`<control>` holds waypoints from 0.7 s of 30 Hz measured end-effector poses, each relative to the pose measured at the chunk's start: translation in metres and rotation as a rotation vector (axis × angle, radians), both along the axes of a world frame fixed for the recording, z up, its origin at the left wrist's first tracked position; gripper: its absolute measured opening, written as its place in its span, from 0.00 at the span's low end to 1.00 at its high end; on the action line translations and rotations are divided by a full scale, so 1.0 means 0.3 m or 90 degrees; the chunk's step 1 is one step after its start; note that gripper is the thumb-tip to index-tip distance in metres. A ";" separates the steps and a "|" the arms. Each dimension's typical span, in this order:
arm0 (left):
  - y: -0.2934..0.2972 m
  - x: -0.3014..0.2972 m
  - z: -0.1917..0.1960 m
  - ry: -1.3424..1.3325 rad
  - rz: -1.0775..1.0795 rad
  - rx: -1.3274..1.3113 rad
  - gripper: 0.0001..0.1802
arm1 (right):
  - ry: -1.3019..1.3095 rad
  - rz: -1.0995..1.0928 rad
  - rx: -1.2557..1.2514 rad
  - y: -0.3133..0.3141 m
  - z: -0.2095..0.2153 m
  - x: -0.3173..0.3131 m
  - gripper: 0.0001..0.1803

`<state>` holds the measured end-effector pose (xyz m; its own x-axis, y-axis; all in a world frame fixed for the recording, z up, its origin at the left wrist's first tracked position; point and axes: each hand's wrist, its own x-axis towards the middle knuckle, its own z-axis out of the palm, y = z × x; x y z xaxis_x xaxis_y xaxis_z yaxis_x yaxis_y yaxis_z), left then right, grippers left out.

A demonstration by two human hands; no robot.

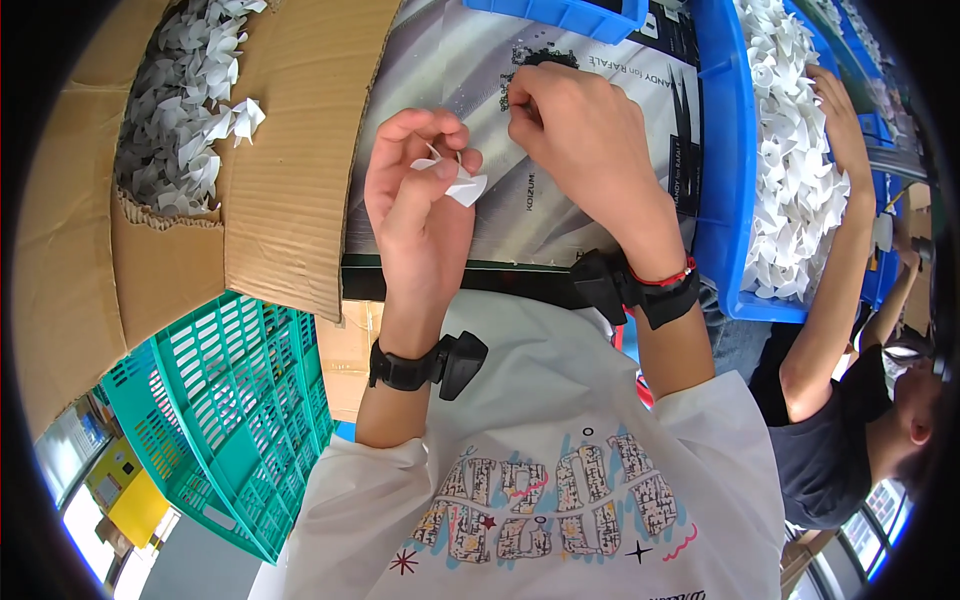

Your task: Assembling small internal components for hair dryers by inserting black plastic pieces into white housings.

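Note:
My left hand (420, 195) is raised over the table's near edge and pinches a small white folded paper piece (458, 183) between thumb and fingers. My right hand (575, 130) is curled shut just to the right of it and slightly farther away, over a grey printed sheet (520, 210); whether its fingertips hold anything is hidden. Both wrists wear black bands. A cardboard box (290, 200) at the left holds a heap of white folded paper pieces (180, 110).
A blue bin (722, 200) at the right is full of white folded pieces, and another person's arm (845, 230) reaches into it. Another blue bin (570, 15) sits at the far edge. A green plastic crate (235, 400) stands low on the left.

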<state>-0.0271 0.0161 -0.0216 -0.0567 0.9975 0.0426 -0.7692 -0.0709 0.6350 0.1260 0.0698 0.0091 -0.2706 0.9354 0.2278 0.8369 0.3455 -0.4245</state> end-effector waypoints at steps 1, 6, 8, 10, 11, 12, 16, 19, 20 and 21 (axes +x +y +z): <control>0.002 0.002 -0.003 -0.016 -0.003 0.013 0.17 | -0.018 0.004 -0.016 -0.001 0.003 0.004 0.05; -0.003 0.024 0.023 0.058 0.024 -0.043 0.14 | 0.179 0.013 -0.104 -0.041 -0.003 0.034 0.04; 0.001 0.048 0.044 0.116 0.046 -0.070 0.15 | 0.284 0.014 -0.158 -0.091 0.009 0.024 0.04; 0.014 0.093 0.058 0.215 0.125 -0.109 0.16 | 0.669 -0.021 -0.214 -0.159 -0.003 0.013 0.05; 0.016 0.106 0.063 0.200 0.138 -0.104 0.16 | 0.691 0.058 -0.155 -0.180 -0.013 0.014 0.06; 0.018 0.112 0.062 0.201 0.138 -0.106 0.16 | 0.693 0.057 -0.157 -0.199 -0.014 0.006 0.06; 0.028 0.122 0.052 0.203 0.173 -0.113 0.13 | 0.609 0.035 -0.126 -0.236 -0.039 -0.018 0.05; 0.024 0.125 0.043 0.242 0.158 -0.062 0.11 | 0.624 -0.086 -0.175 -0.241 -0.056 -0.009 0.05; 0.018 0.123 0.039 0.298 0.152 -0.027 0.12 | 0.663 -0.101 -0.147 -0.240 -0.058 0.003 0.05; -0.010 0.090 0.042 0.304 0.159 -0.034 0.12 | 0.705 -0.105 -0.128 -0.244 -0.058 0.001 0.05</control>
<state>-0.0003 0.0131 -0.0089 -0.2795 0.9575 0.0711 -0.3578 -0.1725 0.9177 0.1261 -0.0035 -0.0084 0.1151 0.9876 0.1066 -0.0039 0.1078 -0.9942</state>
